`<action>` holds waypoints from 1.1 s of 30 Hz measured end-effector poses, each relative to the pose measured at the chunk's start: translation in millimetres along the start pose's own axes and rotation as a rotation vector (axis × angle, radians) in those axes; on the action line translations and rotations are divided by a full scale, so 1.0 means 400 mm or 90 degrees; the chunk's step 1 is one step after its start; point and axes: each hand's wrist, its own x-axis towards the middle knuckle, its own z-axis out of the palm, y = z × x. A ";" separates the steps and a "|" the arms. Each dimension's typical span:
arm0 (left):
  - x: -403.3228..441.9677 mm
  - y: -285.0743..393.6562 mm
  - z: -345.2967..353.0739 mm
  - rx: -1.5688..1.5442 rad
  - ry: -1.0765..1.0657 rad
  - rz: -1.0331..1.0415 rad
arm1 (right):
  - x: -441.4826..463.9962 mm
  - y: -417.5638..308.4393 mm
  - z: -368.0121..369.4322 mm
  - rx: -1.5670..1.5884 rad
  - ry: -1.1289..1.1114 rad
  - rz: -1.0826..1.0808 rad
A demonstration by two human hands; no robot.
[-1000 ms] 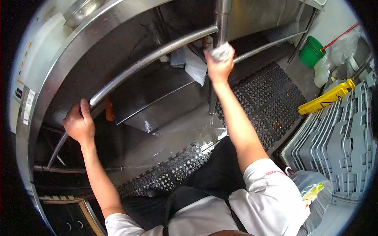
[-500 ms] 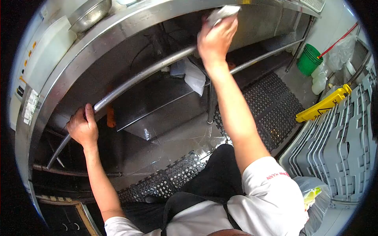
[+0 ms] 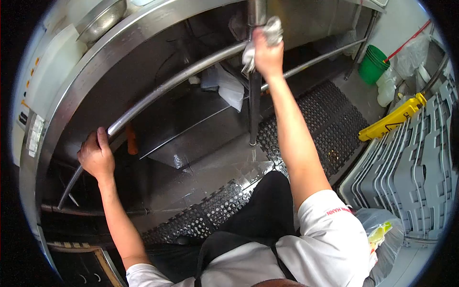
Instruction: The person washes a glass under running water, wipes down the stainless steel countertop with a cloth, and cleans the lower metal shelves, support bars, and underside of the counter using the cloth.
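Since half a second ago, the right hand (image 3: 269, 53) and its white cloth (image 3: 274, 29) have dropped from near the counter edge (image 3: 64, 98) to the joint of metal rail (image 3: 179, 77) and steel post (image 3: 254, 112). The left hand (image 3: 96, 155) is curled round the rail's lower left stretch, thumb on top. Rightward, the right hand clasps the bunched cloth against the post. Below and right of that grip lies a black mat (image 3: 318, 112); farther right, a green bucket (image 3: 372, 68).
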 end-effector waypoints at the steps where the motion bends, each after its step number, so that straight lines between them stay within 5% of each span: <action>1: 0.000 -0.001 -0.003 -0.020 -0.006 0.006 | -0.051 0.035 -0.008 -0.015 0.020 0.019; 4: 0.000 -0.003 -0.009 -0.067 -0.026 0.010 | -0.142 0.057 -0.119 -0.180 -0.089 -0.035; 6: -0.003 -0.003 -0.009 -0.077 -0.042 -0.005 | -0.146 0.122 -0.192 -0.380 -0.191 -0.301; 8: -0.005 -0.006 -0.006 -0.051 -0.029 0.012 | -0.162 0.185 -0.250 -0.386 -0.514 -0.254; 10: -0.008 -0.011 0.004 -0.031 -0.021 0.014 | -0.148 0.283 -0.289 -0.489 -0.482 -0.472; 12: -0.010 -0.004 0.005 -0.037 -0.018 0.008 | -0.033 0.313 -0.334 -0.506 -0.638 -0.320; 14: -0.009 -0.016 0.015 -0.020 -0.008 0.019 | 0.063 0.384 -0.467 -0.651 -0.578 -0.303; 15: -0.010 -0.022 0.021 0.001 -0.009 0.022 | 0.097 0.416 -0.531 -0.967 -0.528 -0.239; 16: -0.011 -0.033 0.024 0.025 -0.012 0.027 | 0.125 0.441 -0.551 -1.040 -0.493 -0.088; 18: -0.010 -0.045 0.025 0.055 -0.004 0.030 | 0.146 0.415 -0.514 -1.115 -0.548 -0.001; 22: -0.004 -0.030 0.038 0.059 0.016 -0.001 | 0.044 0.381 -0.436 -0.899 -0.552 -0.129; 26: -0.001 0.003 0.024 -0.003 0.044 -0.028 | -0.147 0.340 -0.306 -0.577 -0.314 -0.262; 29: 0.004 -0.005 0.023 0.010 0.070 0.022 | -0.226 0.191 -0.245 -0.294 -0.329 -0.050; 31: 0.002 -0.003 0.023 0.039 0.059 0.009 | -0.240 0.117 -0.219 0.029 -0.147 0.200; 33: 0.003 -0.004 0.016 0.047 0.039 -0.002 | -0.206 0.030 -0.147 0.078 0.009 0.114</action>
